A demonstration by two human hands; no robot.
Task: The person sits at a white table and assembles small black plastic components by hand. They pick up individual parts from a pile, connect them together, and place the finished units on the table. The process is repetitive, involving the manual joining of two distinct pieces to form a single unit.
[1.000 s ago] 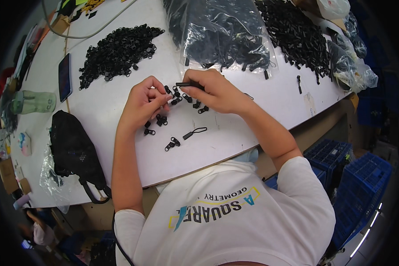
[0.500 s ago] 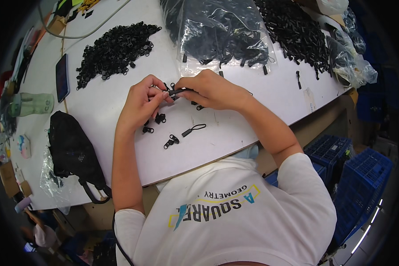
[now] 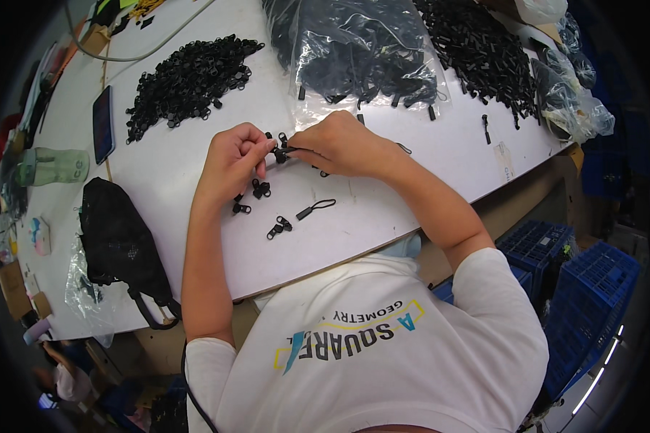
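Evidently, the white table serves as the whole work surface, its near edge up against the person's body, so everything needed lies ahead. At its far middle rests a clear plastic bag of dark pieces, probably set back to leave working room. To its right spreads a heap of black cord pulls; to its left, apart, a heap of black looped sliders. Keeping the 2 kinds on opposite sides would stop them mixing and suit 1 hand each.

A black pouch lies left of the left forearm, out of the working patch. Between the heaps and the body, the left hand and right hand meet, fingertips nearly touching, presumably for fine control. The green bottle and phone sit farther left, clear of the parts.

In front of the hands lies 1 loose cord pull, with a few loose sliders just beside it, handy for picking up. Smallest, a thin black piece is pinched in the right fingertips, pointing leftward. The left thumb presses toward bent fingers at its tip; whether they grasp a part, I cannot tell.
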